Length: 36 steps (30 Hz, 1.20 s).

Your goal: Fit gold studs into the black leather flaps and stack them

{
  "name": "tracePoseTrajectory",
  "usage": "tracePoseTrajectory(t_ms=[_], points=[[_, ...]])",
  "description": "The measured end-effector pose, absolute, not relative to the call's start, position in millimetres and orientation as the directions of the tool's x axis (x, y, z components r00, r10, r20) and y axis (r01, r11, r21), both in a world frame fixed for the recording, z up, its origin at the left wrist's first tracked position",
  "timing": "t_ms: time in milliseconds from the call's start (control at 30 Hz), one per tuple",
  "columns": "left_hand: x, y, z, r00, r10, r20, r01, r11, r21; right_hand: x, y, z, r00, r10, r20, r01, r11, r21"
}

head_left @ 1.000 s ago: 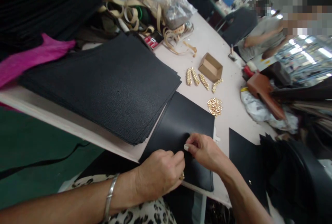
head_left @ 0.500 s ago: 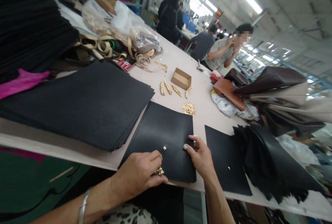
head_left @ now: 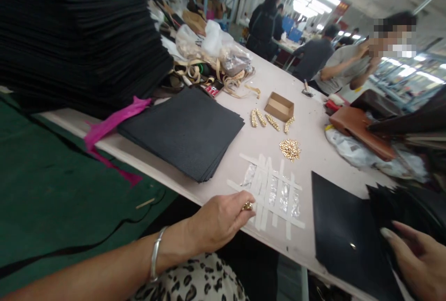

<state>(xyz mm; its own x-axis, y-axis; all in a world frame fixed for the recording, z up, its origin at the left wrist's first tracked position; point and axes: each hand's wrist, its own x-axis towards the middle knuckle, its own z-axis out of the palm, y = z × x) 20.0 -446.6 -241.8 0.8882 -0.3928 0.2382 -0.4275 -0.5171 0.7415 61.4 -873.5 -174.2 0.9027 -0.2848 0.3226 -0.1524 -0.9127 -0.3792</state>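
My left hand is closed around small gold studs, above the table's front edge beside strips of whitish tape stuck to the tabletop. At the lower right, my right hand has its thumb and forefinger apart, right by a black panel that bears one gold stud. Dark sheets are heaped behind that hand. A stack of black panels lies left of the tape. Farther back are a loose pile of gold studs and rows of them.
Beyond the rows stands an open cardboard box, with a hammer behind it. Bagged scraps and a tall black stack fill the left. Brown leather pieces lie at right. A person sits across the table.
The black panel between my hands has left that spot, baring the taped tabletop. My right hand has moved right to the other panel. The view has shifted left.
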Motion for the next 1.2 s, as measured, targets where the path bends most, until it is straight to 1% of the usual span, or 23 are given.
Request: tracePoseTrajectory(t_ms=[33, 67, 100, 133, 167, 200, 267, 333, 400, 500, 633, 800, 900, 1000, 1200], points=[[19.6, -446.6, -242.7, 0.887, -0.400, 0.233, -0.432, -0.538, 0.724, 56.2, -848.9, -178.1, 0.908, -0.308, 0.284, -0.188, -0.905, -0.382], [19.3, -446.4, -243.4, 0.886, -0.407, 0.223, -0.435, -0.561, 0.705, 50.3, -818.6, -182.9, 0.956, -0.228, 0.185, -0.127, -0.889, -0.441], [19.1, -446.1, -243.8, 0.886, -0.412, 0.211, -0.435, -0.584, 0.686, 44.3, -785.1, -188.0, 0.986, -0.099, 0.133, -0.013, -0.844, -0.536], [18.9, -445.6, -244.2, 0.889, -0.411, 0.204, -0.433, -0.605, 0.668, 38.8, -751.1, -192.6, 0.992, 0.027, 0.123, 0.097, -0.785, -0.612], [18.7, -444.9, -244.4, 0.893, -0.403, 0.202, -0.429, -0.625, 0.652, 34.0, -718.8, -196.3, 0.979, 0.147, 0.144, 0.205, -0.738, -0.643], [18.5, -444.0, -244.8, 0.898, -0.391, 0.205, -0.425, -0.641, 0.639, 30.2, -690.0, -198.9, 0.952, 0.239, 0.189, 0.304, -0.705, -0.641], [17.6, -441.4, -246.1, 0.900, -0.369, 0.232, -0.430, -0.661, 0.616, 26.3, -646.5, -200.6, 0.880, 0.387, 0.277, 0.473, -0.649, -0.596], [16.3, -438.1, -248.1, 0.891, -0.364, 0.273, -0.454, -0.673, 0.584, 26.7, -621.8, -199.9, 0.813, 0.484, 0.324, 0.579, -0.606, -0.546], [14.7, -434.4, -249.9, 0.880, -0.362, 0.306, -0.474, -0.693, 0.543, 29.9, -611.1, -199.7, 0.768, 0.552, 0.323, 0.632, -0.575, -0.519], [12.4, -428.4, -250.7, 0.886, -0.349, 0.306, -0.462, -0.725, 0.512, 36.1, -607.1, -203.3, 0.724, 0.623, 0.296, 0.675, -0.551, -0.490], [10.8, -419.3, -247.7, 0.904, -0.354, 0.241, -0.428, -0.731, 0.531, 42.3, -604.3, -210.6, 0.683, 0.673, 0.284, 0.720, -0.555, -0.417], [8.9, -408.4, -243.0, 0.878, -0.405, 0.255, -0.478, -0.749, 0.458, 48.4, -598.5, -214.3, 0.627, 0.740, 0.244, 0.764, -0.524, -0.376], [7.4, -403.8, -241.3, 0.888, -0.401, 0.223, -0.458, -0.744, 0.486, 51.6, -596.4, -215.6, 0.592, 0.778, 0.209, 0.791, -0.510, -0.339], [6.5, -400.9, -240.0, 0.900, -0.397, 0.183, -0.431, -0.739, 0.517, 54.1, -594.5, -216.1, 0.563, 0.802, 0.197, 0.806, -0.481, -0.345], [5.5, -396.3, -234.2, 0.907, -0.389, 0.159, -0.408, -0.729, 0.550, 55.6, -586.6, -210.0, 0.528, 0.817, 0.232, 0.830, -0.440, -0.341]])
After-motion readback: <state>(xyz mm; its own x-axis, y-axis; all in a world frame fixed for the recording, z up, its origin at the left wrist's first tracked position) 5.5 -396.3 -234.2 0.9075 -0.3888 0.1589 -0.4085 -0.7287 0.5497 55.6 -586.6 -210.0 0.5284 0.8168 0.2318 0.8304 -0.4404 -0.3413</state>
